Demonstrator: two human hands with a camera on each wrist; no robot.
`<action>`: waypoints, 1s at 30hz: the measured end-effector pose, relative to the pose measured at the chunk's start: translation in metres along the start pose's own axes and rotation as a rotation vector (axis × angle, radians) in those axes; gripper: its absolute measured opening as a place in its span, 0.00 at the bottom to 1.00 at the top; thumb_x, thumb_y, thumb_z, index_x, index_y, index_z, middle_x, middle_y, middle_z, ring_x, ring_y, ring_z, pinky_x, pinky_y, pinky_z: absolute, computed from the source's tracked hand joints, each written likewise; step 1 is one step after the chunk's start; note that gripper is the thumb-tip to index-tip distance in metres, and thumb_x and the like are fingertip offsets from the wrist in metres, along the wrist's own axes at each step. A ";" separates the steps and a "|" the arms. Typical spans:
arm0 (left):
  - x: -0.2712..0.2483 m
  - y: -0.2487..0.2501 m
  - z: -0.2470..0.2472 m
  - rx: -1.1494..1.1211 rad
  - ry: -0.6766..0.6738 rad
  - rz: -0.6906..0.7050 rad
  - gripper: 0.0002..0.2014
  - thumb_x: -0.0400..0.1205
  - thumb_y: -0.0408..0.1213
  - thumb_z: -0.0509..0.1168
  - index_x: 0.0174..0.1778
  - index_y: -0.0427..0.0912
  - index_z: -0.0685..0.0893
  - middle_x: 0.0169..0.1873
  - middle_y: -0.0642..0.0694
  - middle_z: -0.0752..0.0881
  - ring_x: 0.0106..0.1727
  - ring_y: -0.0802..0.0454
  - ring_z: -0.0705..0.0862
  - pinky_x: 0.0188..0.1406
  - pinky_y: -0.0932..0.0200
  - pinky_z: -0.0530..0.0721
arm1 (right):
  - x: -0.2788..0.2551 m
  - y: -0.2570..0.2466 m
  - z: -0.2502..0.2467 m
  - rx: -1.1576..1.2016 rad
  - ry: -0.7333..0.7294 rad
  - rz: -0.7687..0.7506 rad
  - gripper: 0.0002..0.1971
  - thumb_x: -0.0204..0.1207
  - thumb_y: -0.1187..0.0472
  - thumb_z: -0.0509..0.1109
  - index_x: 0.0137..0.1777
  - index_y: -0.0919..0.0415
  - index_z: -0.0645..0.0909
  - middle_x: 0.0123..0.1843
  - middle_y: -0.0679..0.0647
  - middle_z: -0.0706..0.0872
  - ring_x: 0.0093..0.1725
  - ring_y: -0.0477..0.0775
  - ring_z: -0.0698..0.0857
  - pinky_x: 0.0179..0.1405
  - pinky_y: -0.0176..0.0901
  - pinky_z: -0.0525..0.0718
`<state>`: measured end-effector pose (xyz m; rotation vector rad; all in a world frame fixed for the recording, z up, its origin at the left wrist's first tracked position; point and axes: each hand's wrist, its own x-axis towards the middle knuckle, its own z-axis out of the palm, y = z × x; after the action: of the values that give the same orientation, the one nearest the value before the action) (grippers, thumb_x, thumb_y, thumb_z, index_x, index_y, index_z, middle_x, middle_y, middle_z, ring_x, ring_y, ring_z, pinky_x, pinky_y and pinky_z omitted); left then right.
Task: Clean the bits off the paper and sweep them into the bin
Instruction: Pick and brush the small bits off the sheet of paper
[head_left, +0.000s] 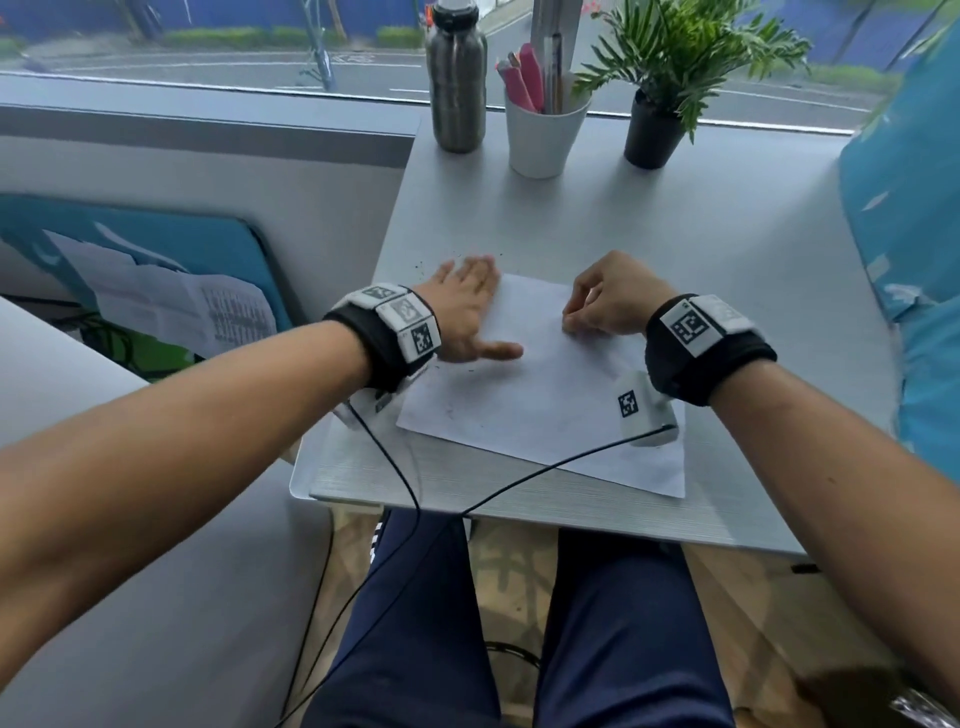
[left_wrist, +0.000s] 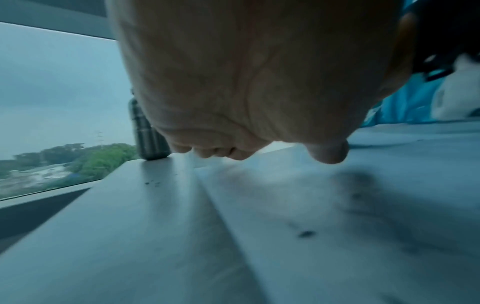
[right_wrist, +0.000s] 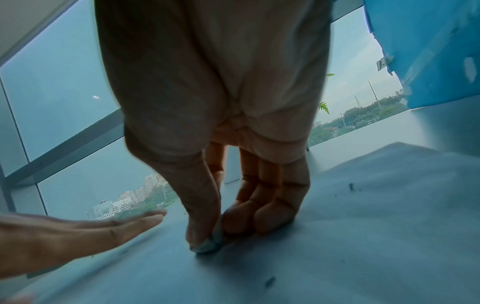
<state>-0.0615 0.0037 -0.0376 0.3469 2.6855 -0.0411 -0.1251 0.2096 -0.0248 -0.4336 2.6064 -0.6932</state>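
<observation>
A white sheet of paper (head_left: 540, 395) lies on the grey table (head_left: 727, 249). My left hand (head_left: 467, 306) lies flat with straight fingers over the sheet's far left corner, thumb spread onto the paper. My right hand (head_left: 597, 312) is curled over the middle of the sheet, and its thumb and fingers pinch a small pale eraser (right_wrist: 207, 244) against the paper. Tiny dark bits (right_wrist: 270, 280) lie scattered on the sheet. More bits (left_wrist: 153, 183) sit on the table just beyond the left hand. No bin is in view.
A steel bottle (head_left: 456, 78), a white cup of pens (head_left: 543, 135) and a potted plant (head_left: 654, 130) stand at the table's far edge by the window. Blue fabric (head_left: 909, 260) borders the right side. Two black cables (head_left: 395, 467) cross the near table edge.
</observation>
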 end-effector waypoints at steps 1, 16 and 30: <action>-0.003 0.007 0.004 -0.012 -0.020 0.092 0.55 0.77 0.74 0.50 0.85 0.37 0.36 0.84 0.41 0.35 0.85 0.46 0.36 0.84 0.46 0.37 | 0.000 0.000 0.000 -0.003 0.005 -0.002 0.03 0.65 0.65 0.81 0.37 0.58 0.90 0.30 0.51 0.86 0.30 0.46 0.81 0.35 0.36 0.80; 0.000 -0.008 0.016 -0.173 -0.070 -0.017 0.81 0.47 0.84 0.66 0.83 0.42 0.27 0.82 0.48 0.27 0.82 0.49 0.28 0.84 0.45 0.36 | 0.020 -0.053 0.023 -0.137 0.094 -0.158 0.06 0.71 0.61 0.77 0.45 0.60 0.92 0.43 0.56 0.91 0.42 0.50 0.85 0.45 0.37 0.82; -0.004 -0.008 0.019 -0.154 -0.054 0.001 0.78 0.51 0.85 0.64 0.83 0.44 0.27 0.82 0.49 0.27 0.82 0.51 0.27 0.83 0.46 0.34 | -0.015 -0.027 0.012 -0.046 0.016 -0.126 0.03 0.69 0.59 0.80 0.41 0.56 0.91 0.35 0.49 0.89 0.31 0.42 0.84 0.39 0.36 0.79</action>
<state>-0.0523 -0.0070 -0.0538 0.2942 2.6153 0.1538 -0.1012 0.1887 -0.0155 -0.6131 2.6322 -0.6803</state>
